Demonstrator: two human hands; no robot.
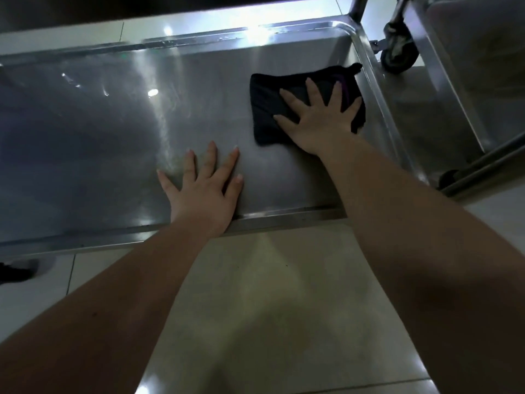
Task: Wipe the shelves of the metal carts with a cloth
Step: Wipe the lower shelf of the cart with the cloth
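A low stainless steel cart shelf [99, 137] with a raised rim fills the upper half of the view. A folded black cloth [268, 106] lies flat on the shelf near its right end. My right hand [318, 120] presses down on the cloth with straight, spread fingers. My left hand [204, 186] rests flat on the bare metal near the shelf's front rim, fingers spread, to the left of the cloth and apart from it.
A second metal cart [454, 81] stands close on the right, with a caster wheel [399, 56] at the top right. Pale floor tiles [270, 308] lie under my arms. A dark object [17, 270] sits on the floor at the left edge.
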